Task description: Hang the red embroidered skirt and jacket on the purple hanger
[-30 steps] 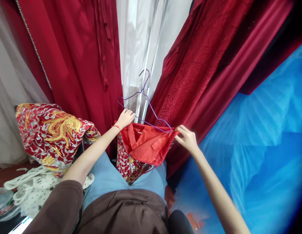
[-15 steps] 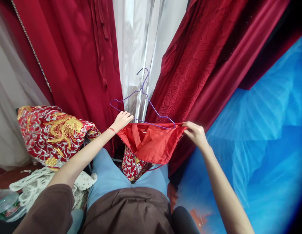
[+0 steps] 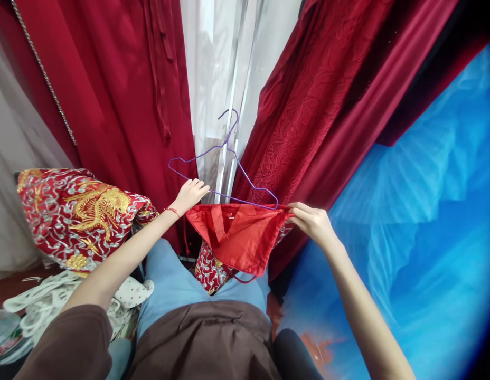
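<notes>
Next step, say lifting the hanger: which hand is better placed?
Left, probably. The left hand has its fingers on the lower bar of the purple hanger; the right hand is pinching the red garment's edge, beyond the hanger's right end.

One purple hanger point(image 3: 242, 169), two hands point(image 3: 190, 194) point(image 3: 314, 224) at it, one red-lined garment point(image 3: 245, 240) below it, one dragon-embroidered garment point(image 3: 98, 208) left of it

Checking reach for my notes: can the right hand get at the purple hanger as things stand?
Probably yes: the purple hanger has a corner close to the right hand, nothing seen blocking it, though that hand seems busy pinching the red garment.
</notes>
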Motion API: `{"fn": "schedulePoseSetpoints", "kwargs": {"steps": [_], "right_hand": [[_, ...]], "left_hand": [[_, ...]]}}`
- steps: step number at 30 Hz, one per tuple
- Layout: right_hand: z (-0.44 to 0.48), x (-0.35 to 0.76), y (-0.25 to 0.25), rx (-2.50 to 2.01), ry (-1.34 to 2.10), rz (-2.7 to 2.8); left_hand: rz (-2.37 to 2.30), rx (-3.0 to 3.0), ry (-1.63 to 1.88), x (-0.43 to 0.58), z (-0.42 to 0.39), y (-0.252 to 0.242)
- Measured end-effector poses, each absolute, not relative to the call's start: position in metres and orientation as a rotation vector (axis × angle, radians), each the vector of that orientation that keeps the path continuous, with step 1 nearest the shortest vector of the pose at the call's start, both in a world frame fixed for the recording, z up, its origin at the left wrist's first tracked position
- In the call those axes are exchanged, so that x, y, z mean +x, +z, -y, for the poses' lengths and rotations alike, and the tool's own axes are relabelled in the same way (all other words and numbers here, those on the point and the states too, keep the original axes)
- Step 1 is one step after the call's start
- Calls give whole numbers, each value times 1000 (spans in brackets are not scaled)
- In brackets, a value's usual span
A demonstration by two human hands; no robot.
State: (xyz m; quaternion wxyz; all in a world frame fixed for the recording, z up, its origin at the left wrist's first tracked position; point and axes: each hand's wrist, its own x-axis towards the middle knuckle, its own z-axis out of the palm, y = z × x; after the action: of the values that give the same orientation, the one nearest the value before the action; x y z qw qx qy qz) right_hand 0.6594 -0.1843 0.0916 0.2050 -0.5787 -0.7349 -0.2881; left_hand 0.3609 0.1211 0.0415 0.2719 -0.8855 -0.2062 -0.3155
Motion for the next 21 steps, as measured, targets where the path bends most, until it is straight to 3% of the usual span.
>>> {"fn": "schedulePoseSetpoints", "kwargs": {"steps": [13,21], "right_hand": [[138,653,91,-1671,-834,1909],[67,638,120,-1358,-501,1725]], "left_hand": [[519,-2410,-904,360,-105,32],[573,-2385,-919,372,-106,25]]}}
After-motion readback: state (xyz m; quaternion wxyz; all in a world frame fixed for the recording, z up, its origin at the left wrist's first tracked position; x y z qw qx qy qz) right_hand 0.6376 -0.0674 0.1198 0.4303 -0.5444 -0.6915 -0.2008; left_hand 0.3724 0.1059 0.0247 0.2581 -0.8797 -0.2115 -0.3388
